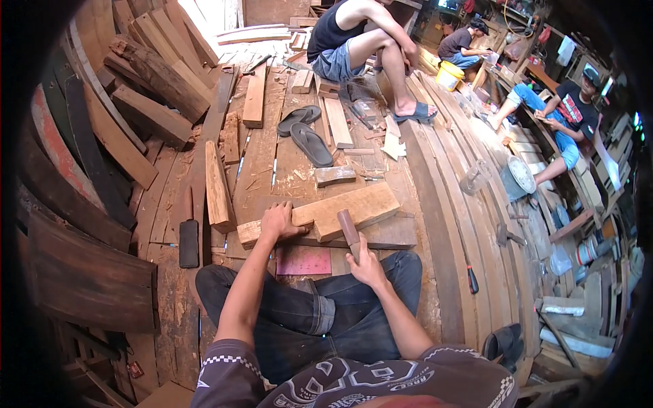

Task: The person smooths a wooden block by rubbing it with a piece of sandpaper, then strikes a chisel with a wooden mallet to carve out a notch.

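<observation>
A pale timber block (pixel 364 207) with a stepped notch near its middle lies at a slant on a darker wooden board (pixel 403 233) before my crossed legs. My left hand (pixel 280 222) is closed over the block's narrower left part, its thumb beside the notch. My right hand (pixel 369 264) is wrapped round a short brown cylindrical tool (pixel 348 228), pointing up and away from me. The tool's upper end overlaps the front face of the block; its exact kind does not show. A pink flat piece (pixel 304 261) lies just this side of the board.
Dark sandals (pixel 311 144) and wood offcuts (pixel 335 177) lie beyond the board. A black-headed mallet (pixel 189 238) rests left; a screwdriver (pixel 472 279) and hammer (pixel 507 236) lie right. Timber (pixel 153 115) leans at left. One person (pixel 360 47) sits ahead, others at right near a bucket (pixel 518 178).
</observation>
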`<state>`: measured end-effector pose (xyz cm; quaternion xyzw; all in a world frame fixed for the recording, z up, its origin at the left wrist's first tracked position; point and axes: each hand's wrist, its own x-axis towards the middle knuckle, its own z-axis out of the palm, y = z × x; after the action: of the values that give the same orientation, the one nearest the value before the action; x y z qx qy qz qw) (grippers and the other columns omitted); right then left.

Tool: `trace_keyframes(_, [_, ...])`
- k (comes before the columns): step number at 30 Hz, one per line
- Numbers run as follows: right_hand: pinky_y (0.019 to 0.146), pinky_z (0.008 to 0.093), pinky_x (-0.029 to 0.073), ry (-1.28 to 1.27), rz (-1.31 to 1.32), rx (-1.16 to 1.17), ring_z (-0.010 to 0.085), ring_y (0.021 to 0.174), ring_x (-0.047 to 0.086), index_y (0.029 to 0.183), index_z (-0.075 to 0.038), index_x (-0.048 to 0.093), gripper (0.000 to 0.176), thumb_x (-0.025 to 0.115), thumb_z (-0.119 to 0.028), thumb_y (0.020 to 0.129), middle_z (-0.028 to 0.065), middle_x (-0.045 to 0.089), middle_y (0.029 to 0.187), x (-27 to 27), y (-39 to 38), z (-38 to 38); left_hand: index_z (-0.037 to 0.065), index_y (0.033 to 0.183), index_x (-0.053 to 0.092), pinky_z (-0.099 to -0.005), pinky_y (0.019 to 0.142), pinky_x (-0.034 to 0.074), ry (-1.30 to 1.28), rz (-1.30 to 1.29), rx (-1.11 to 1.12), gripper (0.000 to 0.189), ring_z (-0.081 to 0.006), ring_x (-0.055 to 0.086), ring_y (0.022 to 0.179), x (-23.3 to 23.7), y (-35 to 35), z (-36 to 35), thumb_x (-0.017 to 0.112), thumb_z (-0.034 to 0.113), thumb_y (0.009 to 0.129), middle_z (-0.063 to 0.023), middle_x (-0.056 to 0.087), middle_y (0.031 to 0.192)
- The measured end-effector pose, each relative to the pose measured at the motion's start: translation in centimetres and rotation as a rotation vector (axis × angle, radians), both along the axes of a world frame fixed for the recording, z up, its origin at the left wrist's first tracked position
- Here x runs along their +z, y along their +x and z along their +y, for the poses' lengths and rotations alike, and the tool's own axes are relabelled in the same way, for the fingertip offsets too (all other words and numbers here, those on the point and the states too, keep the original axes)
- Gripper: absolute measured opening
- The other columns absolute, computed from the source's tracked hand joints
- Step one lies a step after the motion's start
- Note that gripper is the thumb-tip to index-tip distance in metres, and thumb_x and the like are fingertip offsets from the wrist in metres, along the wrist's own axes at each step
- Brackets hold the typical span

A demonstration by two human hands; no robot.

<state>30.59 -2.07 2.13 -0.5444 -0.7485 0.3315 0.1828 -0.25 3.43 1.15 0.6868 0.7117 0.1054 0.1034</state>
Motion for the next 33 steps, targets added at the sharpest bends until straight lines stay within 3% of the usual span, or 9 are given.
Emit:
trace_keyframes(3, [0.091,0.0576,0.050,0.120,-0.007,-0.016,0.0576,0.104,0.061,0.158,-0.006,0.015,0.078,0.059,-0.026,0.097,0.0415,0.063,0.109,-1.2,0.2,0.2,0.003,0.123,0.059,-0.0453,0.098,0.051,-0.030,0.002,0.006,0.091,-0.0364,0.062,0.116,-0.2,0.1,0.1,0.081,0.067,0.062,-0.0196,0.067,0.121])
trace_keyframes(10, [0.086,0.0586,0.051,-0.020,-0.091,-0.191,0.0550,0.096,0.065,0.161,-0.010,0.010,0.077,0.054,-0.025,0.099,0.0371,0.067,0.100,0.0,3.0,3.4,0.002,0.122,0.059,-0.0455,0.099,0.051,-0.048,0.005,0.007,0.092,-0.0370,0.062,0.117,0.5,0.3,-0.2,0.082,0.067,0.061,-0.0195,0.067,0.122])
trace_keyframes(17, [0.088,0.0586,0.051,-0.032,-0.098,-0.155,0.0544,0.098,0.064,0.160,-0.010,0.015,0.073,0.053,-0.025,0.099,0.0394,0.065,0.106,0.3,3.0,2.6,0.003,0.125,0.059,-0.0460,0.101,0.050,-0.089,-0.019,0.020,0.093,-0.0382,0.061,0.119,0.8,0.5,-0.1,0.082,0.066,0.061,-0.0195,0.066,0.126])
trace_keyframes(21, [0.100,0.0554,0.046,0.067,-0.121,-0.158,0.0556,0.116,0.056,0.158,-0.008,0.022,0.071,0.056,-0.023,0.097,0.0401,0.058,0.122,-1.5,3.0,2.6,0.004,0.128,0.058,-0.0484,0.103,0.048,-0.067,-0.025,0.022,0.093,-0.0383,0.059,0.122,-0.3,0.2,0.2,0.079,0.068,0.064,-0.0209,0.063,0.129])
trace_keyframes(24, [0.101,0.0545,0.046,0.221,-0.088,-0.132,0.0558,0.118,0.054,0.155,0.001,0.024,0.070,0.056,-0.015,0.094,0.0412,0.050,0.132,-3.9,2.9,2.8,0.003,0.123,0.056,-0.0511,0.098,0.048,0.213,0.005,-0.071,0.091,-0.0426,0.060,0.115,-4.3,-1.3,0.6,0.074,0.074,0.068,-0.0231,0.063,0.123])
trace_keyframes(26, [0.097,0.0550,0.047,0.271,-0.052,-0.088,0.0564,0.114,0.055,0.152,0.002,0.027,0.068,0.058,-0.009,0.092,0.0403,0.053,0.128,-3.5,2.6,2.5,0.002,0.120,0.056,-0.0520,0.096,0.048,0.153,-0.107,-0.121,0.090,-0.0430,0.059,0.113,-1.5,-2.2,-0.5,0.073,0.074,0.070,-0.0242,0.063,0.121])
trace_keyframes(28, [0.097,0.0548,0.047,0.097,-0.109,-0.025,0.0559,0.114,0.056,0.150,0.003,0.031,0.064,0.057,-0.012,0.094,0.0402,0.054,0.127,0.5,1.3,1.7,0.001,0.117,0.057,-0.0530,0.097,0.046,0.066,-0.234,-0.095,0.079,-0.0441,0.058,0.113,-1.1,-5.0,-0.9,0.065,0.071,0.082,-0.0254,0.063,0.121])
trace_keyframes(31, [0.093,0.0556,0.048,0.147,-0.099,-0.022,0.0547,0.109,0.059,0.149,0.002,0.036,0.057,0.052,-0.019,0.099,0.0383,0.059,0.118,-1.7,0.5,1.9,0.000,0.116,0.059,-0.0543,0.101,0.044,0.086,-0.213,0.210,0.069,-0.0444,0.058,0.115,-1.8,-7.4,-2.1,0.049,0.065,0.096,-0.0251,0.064,0.120])
trace_keyframes(33, [0.093,0.0556,0.048,0.222,-0.120,-0.072,0.0542,0.110,0.059,0.152,0.001,0.033,0.060,0.052,-0.021,0.099,0.0388,0.059,0.119,-1.8,0.4,2.5,-0.001,0.117,0.061,-0.0550,0.104,0.042,0.059,-0.138,0.273,0.068,-0.0440,0.058,0.117,-2.4,-7.6,-3.0,0.041,0.062,0.100,-0.0244,0.065,0.120])
